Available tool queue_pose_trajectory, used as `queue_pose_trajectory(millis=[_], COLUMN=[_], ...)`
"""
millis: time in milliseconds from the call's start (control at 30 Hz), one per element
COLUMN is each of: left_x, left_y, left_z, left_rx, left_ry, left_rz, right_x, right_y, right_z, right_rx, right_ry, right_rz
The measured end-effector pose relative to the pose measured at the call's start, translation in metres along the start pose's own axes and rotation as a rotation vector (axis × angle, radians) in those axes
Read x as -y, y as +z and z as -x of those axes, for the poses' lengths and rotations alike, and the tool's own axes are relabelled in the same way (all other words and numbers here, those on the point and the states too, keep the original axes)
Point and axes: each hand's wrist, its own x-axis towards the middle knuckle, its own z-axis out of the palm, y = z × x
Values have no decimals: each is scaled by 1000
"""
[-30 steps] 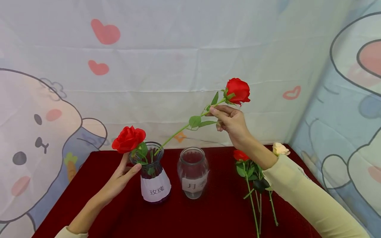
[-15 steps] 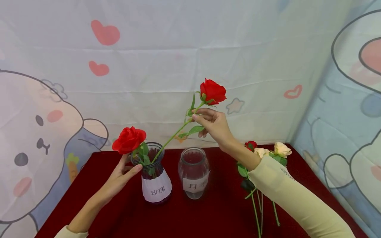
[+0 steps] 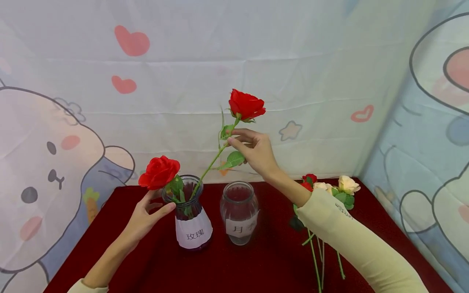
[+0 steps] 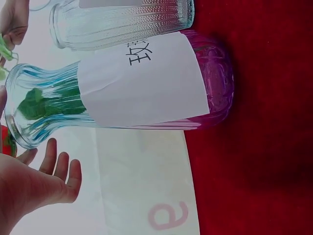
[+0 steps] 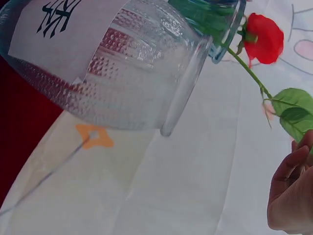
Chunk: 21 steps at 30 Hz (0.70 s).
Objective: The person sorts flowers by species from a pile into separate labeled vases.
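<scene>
My right hand (image 3: 258, 154) pinches the stem of a red rose (image 3: 246, 106) just below its bloom. The stem slants down to the left, its lower end inside the mouth of a glass vase (image 3: 193, 234) with a purple base and a white paper label. Another red rose (image 3: 159, 173) stands in that vase, leaning left over the rim. At the vase's neck, my left hand (image 3: 144, 219) holds the rim between thumb and forefinger; its other fingers (image 4: 73, 178) spread beside the glass in the left wrist view. Green leaves (image 4: 49, 104) show through the neck.
A clear glass jar (image 3: 238, 203) with a paper label stands right of the vase. Further right, under my right forearm, lie red roses (image 3: 309, 179), cream roses (image 3: 348, 185) and several green stems. Dark red cloth (image 3: 234, 268) covers the table; a printed curtain (image 3: 234, 81) hangs behind.
My right hand has moved left with the rose, whose stem now stands steeper and reaches into the vase. The left hand has stayed at the vase rim.
</scene>
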Motion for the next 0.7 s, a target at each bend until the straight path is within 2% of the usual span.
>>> queue_pose_trajectory(millis=[133, 400, 533, 700], left_x=[1, 1, -1, -1], left_y=[1, 3, 3, 5], left_z=[0, 0, 0, 0], left_rx=[2, 18, 23, 34], left_ry=[3, -17, -12, -22], left_rz=[-1, 8, 12, 25], right_x=[0, 3, 0, -10], right_y=[12, 32, 42, 54], right_z=[-2, -5, -5, -1], right_rx=[31, 27, 112, 216], right_ry=[-39, -149, -134, -50], right_rz=[42, 145, 189, 197])
